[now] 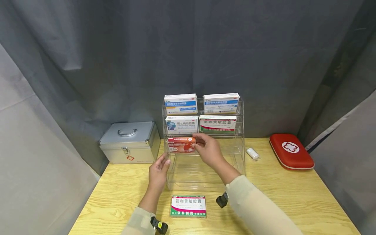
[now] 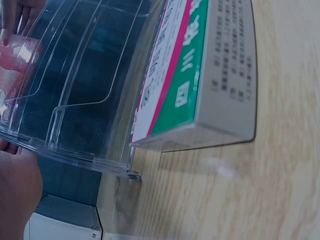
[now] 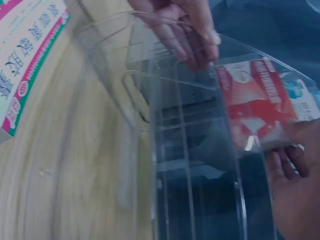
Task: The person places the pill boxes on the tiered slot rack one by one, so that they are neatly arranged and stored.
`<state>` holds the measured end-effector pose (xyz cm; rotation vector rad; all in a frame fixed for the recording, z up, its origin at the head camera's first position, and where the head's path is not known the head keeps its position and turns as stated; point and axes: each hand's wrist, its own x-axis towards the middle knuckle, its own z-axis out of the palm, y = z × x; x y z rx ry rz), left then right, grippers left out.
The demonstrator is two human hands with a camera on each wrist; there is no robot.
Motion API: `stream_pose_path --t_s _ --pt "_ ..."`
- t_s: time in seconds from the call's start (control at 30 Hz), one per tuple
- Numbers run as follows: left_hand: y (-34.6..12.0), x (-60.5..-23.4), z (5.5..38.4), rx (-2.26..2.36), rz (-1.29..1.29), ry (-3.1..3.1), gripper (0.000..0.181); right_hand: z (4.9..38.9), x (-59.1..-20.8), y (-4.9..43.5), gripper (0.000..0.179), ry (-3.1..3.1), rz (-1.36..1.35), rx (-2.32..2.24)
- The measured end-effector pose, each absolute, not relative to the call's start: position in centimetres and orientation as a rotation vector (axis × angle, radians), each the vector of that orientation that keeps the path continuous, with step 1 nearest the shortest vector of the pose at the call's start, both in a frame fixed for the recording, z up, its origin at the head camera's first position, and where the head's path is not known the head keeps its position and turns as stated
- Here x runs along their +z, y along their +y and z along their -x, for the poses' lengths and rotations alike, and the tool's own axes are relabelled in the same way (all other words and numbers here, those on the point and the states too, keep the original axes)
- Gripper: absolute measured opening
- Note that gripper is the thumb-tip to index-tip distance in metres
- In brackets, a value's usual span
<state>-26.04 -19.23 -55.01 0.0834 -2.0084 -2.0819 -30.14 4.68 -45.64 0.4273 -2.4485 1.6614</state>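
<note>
In the head view a red medicine box point(image 1: 180, 145) sits at the left of the third tier of a clear acrylic display rack point(image 1: 205, 186). My right hand point(image 1: 209, 150) pinches that box at its right end, thumb in front. The rack's left side edge is held by my left hand point(image 1: 157, 173), below the red box; the right wrist view shows its fingers point(image 3: 182, 47) at the clear edge. On the table before the rack lies a white, green and pink medicine box point(image 1: 188, 206), seen large in the left wrist view.
Two blue-and-white boxes point(image 1: 180, 104) fill the top tier. Below them stand a white box point(image 1: 182, 125) and a red-banded box point(image 1: 217, 124). A silver first-aid case point(image 1: 129, 143) is at left; a small white packet point(image 1: 252, 153) and red zip case point(image 1: 290, 151) are at right.
</note>
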Motion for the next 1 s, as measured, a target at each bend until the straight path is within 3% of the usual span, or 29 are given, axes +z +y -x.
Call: stream_pose_path --t_s 0.37,0.73,1.0 --pt "-19.0 -55.2 25.8 -2.079 -0.071 -2.007 0.049 26.4 -46.2 9.9 0.047 -2.438 -0.416 1.764" --pt "-19.2 -55.1 26.1 -2.055 -0.062 -1.996 0.047 19.3 -53.4 14.7 0.047 -2.559 -0.783 1.831" --pt "-19.1 -55.1 26.0 -2.057 -0.090 -1.995 0.048 17.0 -57.6 14.9 0.067 -2.750 -0.780 1.719"
